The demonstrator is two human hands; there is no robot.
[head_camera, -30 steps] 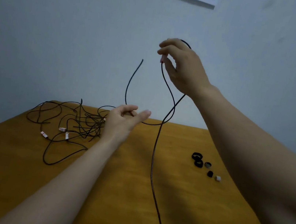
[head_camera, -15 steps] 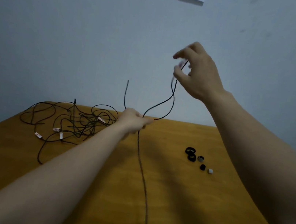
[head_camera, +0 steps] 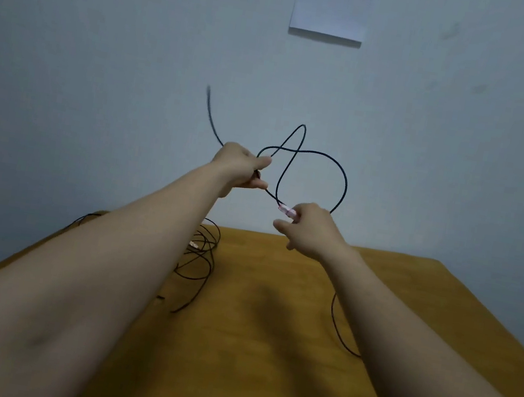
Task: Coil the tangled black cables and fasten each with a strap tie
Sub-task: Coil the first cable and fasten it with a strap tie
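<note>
Left grip (head_camera: 241, 168) is clenching black cable (head_camera: 311, 151), holding it aloft. Right grip (head_camera: 310, 231), at 4 o'clock from it, is pinching the cable's pink connector (head_camera: 287, 211). Cable is looping between them. Remaining tangle (head_camera: 201, 254) is lying on surface (head_camera: 267, 335), at 6 o'clock.

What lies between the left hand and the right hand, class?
In the head view, a short run of black cable passes from the left hand to the pink plug that the right hand pinches.

Matt wooden table (head_camera: 265, 351); paper sheet (head_camera: 331, 8)
</note>
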